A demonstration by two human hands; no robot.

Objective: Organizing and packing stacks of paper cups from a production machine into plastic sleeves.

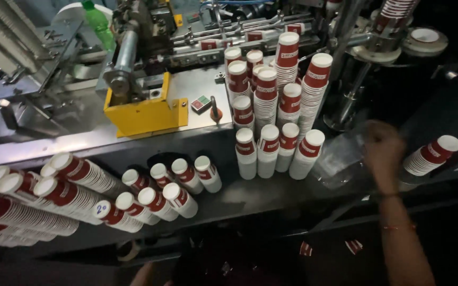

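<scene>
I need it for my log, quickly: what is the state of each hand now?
Left hand: not in view.
Right hand: blurred, fingers curled on a clear plastic bag beside the stacks of red-and-white paper cups.

You're looking at a dim scene: light falls from above on the far machine top, the near edge sinks into shadow, and your right hand (382,151) is motion-blurred.

Upright cup stacks (271,106) stand right of the lying stacks (70,190).
</scene>
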